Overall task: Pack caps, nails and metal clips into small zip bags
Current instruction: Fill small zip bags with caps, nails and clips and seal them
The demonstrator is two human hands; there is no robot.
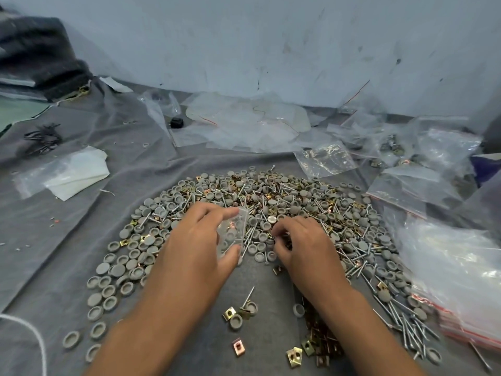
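A wide heap of grey round caps [130,264], silver nails [406,321] and brass-coloured metal clips [294,356] covers the grey cloth. My left hand [195,251] holds a small clear zip bag [233,232] between thumb and fingers, above the middle of the heap. A few parts show through the bag. My right hand [301,245] is just right of the bag, fingers curled down into the heap, pinching at small parts; what it holds is hidden by the fingers.
A stack of red-striped zip bags [455,280] lies at the right. Filled bags [393,147] and loose clear plastic [244,123] lie at the back by the wall. White sheets [73,175] and dark folded fabric [40,55] are at the left.
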